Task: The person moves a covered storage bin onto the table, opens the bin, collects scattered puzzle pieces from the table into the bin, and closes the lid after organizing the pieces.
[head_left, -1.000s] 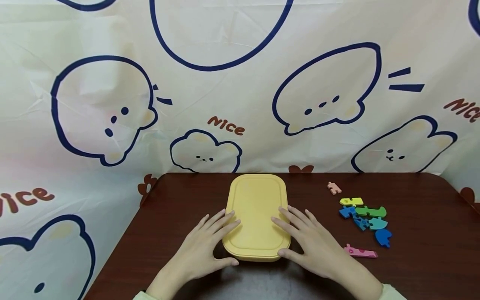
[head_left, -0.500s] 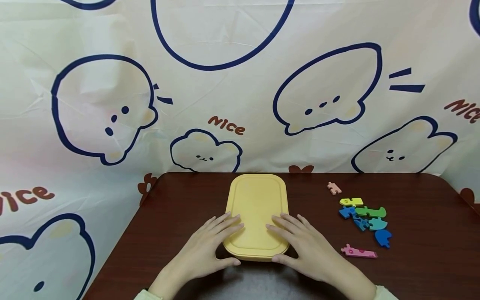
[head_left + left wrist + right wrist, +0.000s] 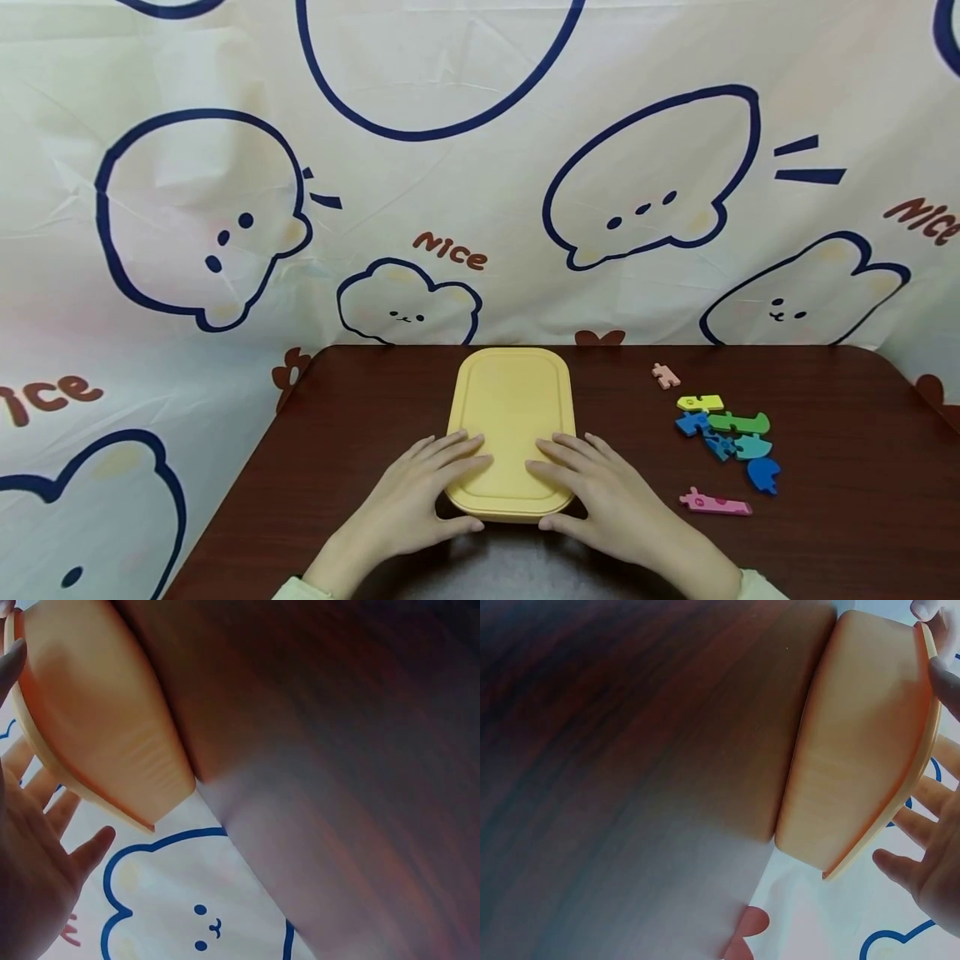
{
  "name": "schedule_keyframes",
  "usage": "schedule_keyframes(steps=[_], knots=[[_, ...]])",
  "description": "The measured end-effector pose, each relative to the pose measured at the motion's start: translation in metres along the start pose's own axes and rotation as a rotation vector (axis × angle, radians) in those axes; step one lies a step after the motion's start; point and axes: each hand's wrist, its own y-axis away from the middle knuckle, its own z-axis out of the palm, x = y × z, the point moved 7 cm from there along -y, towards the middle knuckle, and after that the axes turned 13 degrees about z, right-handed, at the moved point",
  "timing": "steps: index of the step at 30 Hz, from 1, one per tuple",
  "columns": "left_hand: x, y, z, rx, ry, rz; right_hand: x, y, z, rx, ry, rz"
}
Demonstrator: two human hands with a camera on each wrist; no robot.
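A yellow lidded box (image 3: 512, 400) with rounded corners lies lengthwise at the middle of the dark wooden table. My left hand (image 3: 412, 498) is at its near left side, fingers spread and extended over the lid. Mirroring it, my right hand (image 3: 611, 500) reaches over the near right side, with its thumb by the front edge. In the left wrist view the box's side wall (image 3: 105, 712) shows below the lid's rim, with left fingers beyond it. The right wrist view has the opposite wall (image 3: 855, 742) standing on the table, and right fingers (image 3: 915, 825) near the rim.
Several colourful puzzle pieces lie to the right, among them a green piece (image 3: 741, 422), a yellow piece (image 3: 701, 403) and a blue piece (image 3: 763, 475). A pink piece (image 3: 716, 503) is nearer the right forearm. A cartoon-printed cloth (image 3: 510, 183) hangs behind the table (image 3: 360, 400).
Both hands have come slightly toward each other and nearer the front of the box, with fingertips farther in over the lid. The box and the puzzle pieces stay in place.
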Motion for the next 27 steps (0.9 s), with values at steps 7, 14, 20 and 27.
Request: schedule_keyframes(steps=[7,14,20,27], knots=[[0.001,-0.0012,-0.0026,0.023,-0.057,0.017,0.0001,-0.0005,0.0011,-0.024,0.007,0.006],[0.0006,-0.0018,-0.0036,0.02,-0.065,0.004,0.0005,-0.0011,0.0002,-0.018,0.023,0.002],[-0.0001,-0.0012,-0.0032,0.013,-0.063,-0.005,-0.0009,-0.0014,-0.0025,0.024,0.055,-0.025],[-0.0003,-0.0019,-0.0056,0.027,-0.059,-0.004,-0.0008,-0.0013,-0.0057,0.073,0.051,-0.047]])
